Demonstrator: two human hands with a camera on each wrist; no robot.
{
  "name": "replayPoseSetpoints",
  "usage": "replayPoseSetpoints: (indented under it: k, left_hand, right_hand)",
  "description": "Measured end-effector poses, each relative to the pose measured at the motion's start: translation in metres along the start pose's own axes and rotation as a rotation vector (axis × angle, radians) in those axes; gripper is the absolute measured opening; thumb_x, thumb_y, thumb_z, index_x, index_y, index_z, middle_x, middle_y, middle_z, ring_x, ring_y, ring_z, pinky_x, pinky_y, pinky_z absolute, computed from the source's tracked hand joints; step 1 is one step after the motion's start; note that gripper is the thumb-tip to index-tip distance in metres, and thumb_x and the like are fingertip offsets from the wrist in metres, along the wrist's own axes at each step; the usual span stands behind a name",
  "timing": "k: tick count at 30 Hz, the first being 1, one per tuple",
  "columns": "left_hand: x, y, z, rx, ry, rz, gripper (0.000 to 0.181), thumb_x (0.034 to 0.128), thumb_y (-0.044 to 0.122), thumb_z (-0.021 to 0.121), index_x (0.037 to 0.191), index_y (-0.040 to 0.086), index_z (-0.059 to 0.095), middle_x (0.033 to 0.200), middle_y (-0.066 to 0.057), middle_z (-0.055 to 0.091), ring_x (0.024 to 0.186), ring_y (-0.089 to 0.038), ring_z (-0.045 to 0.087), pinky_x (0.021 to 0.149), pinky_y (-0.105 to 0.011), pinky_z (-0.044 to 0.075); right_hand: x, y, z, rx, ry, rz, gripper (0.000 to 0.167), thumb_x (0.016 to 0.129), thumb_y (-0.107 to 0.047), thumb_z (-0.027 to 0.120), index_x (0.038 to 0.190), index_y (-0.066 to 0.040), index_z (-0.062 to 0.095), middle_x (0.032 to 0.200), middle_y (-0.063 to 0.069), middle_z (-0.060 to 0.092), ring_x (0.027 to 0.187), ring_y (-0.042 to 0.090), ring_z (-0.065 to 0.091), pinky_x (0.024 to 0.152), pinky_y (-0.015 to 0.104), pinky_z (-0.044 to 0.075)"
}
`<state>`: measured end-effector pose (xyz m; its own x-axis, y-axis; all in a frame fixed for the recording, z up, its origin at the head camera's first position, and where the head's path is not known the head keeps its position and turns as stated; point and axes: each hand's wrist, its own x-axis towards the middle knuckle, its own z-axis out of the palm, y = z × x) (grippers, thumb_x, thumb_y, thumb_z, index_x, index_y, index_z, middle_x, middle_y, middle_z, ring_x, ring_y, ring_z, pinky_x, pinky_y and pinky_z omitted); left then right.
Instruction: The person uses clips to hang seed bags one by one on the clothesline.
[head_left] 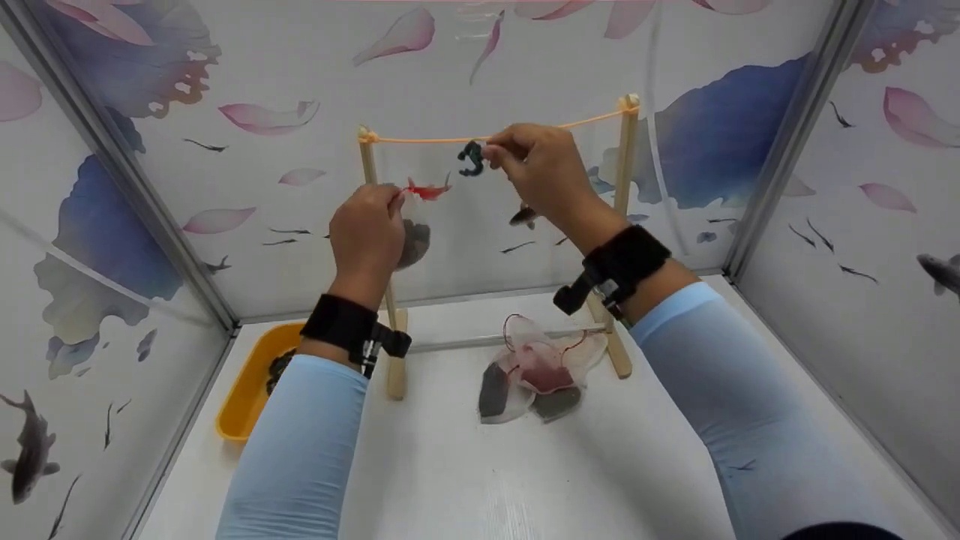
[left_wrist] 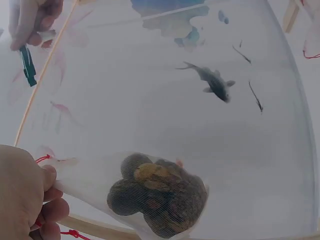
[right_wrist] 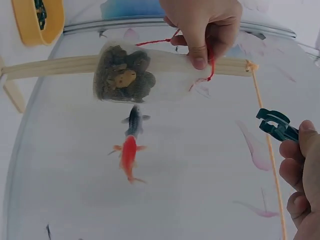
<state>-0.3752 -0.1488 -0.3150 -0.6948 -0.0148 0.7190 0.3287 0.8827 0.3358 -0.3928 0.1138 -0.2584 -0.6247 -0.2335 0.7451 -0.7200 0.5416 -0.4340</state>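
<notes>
My left hand (head_left: 367,232) pinches the top of a white mesh bag (left_wrist: 160,192) with a red drawstring; dark rounded pieces and a yellowish one fill its bottom end. The bag (right_wrist: 125,75) hangs beside the left wooden post (right_wrist: 55,67). My right hand (head_left: 544,169) holds a dark green clip (head_left: 471,159) between thumb and fingers. In the right wrist view the clip (right_wrist: 277,125) has its jaws parted, close to an orange cord (right_wrist: 272,165). Whether the cord lies between those jaws I cannot tell. Bag and clip are apart.
The cord is tied between two wooden posts (head_left: 624,165) with flat feet. Several mesh bags (head_left: 551,379) with red strings lie on the white table (head_left: 465,480) between and in front of them. A yellow tray (head_left: 236,409) with green clips stands at left. Printed panels surround the table.
</notes>
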Motion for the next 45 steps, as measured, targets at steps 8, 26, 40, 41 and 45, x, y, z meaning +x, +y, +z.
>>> replayPoseSetpoints:
  k: [8,26,40,41,45]
  left_hand:
    - [0.026,0.010,-0.002,-0.073,0.112,-0.009,0.025,0.1127,0.022,0.074,0.122,0.002,0.086,0.112,-0.018,0.085,0.113,-0.034,0.084,0.101,-0.047,0.068]
    - [0.029,0.022,0.003,-0.179,0.146,-0.026,0.025,0.1111,0.025,0.075,0.120,0.004,0.087,0.111,-0.015,0.086,0.108,-0.031,0.083,0.098,-0.045,0.067]
    - [0.005,0.012,0.015,-0.225,0.086,-0.040,0.025,0.1122,0.027,0.074,0.119,0.005,0.085,0.110,-0.012,0.083,0.102,-0.029,0.078,0.094,-0.045,0.065]
    - [0.002,0.011,0.016,-0.226,0.081,-0.040,0.025,0.1122,0.027,0.074,0.120,0.005,0.085,0.110,-0.012,0.083,0.101,-0.029,0.077,0.093,-0.044,0.065]
    - [-0.008,0.010,0.018,-0.225,0.060,-0.051,0.027,0.1130,0.030,0.074,0.121,0.006,0.085,0.109,-0.011,0.083,0.099,-0.030,0.075,0.089,-0.042,0.064]
  right_hand:
    - [0.043,-0.014,0.010,-0.093,-0.041,0.031,0.026,0.113,-0.027,0.072,0.120,-0.005,0.085,0.107,0.011,0.086,0.096,0.021,0.080,0.084,0.029,0.060]
    - [0.053,-0.028,0.033,-0.012,-0.293,0.123,0.025,0.113,-0.024,0.073,0.131,-0.009,0.083,0.105,0.009,0.083,0.088,0.012,0.071,0.075,0.023,0.054]
    - [0.030,-0.024,0.034,0.009,-0.477,0.203,0.050,0.114,-0.031,0.072,0.159,-0.012,0.063,0.103,0.011,0.078,0.088,0.020,0.069,0.074,0.031,0.054]
    - [0.026,-0.023,0.034,0.014,-0.465,0.194,0.050,0.114,-0.032,0.072,0.159,-0.012,0.063,0.101,0.011,0.077,0.086,0.020,0.068,0.073,0.031,0.054]
    - [0.009,-0.018,0.030,0.040,-0.379,0.134,0.047,0.114,-0.034,0.072,0.155,-0.012,0.066,0.098,0.012,0.077,0.081,0.020,0.064,0.073,0.033,0.052]
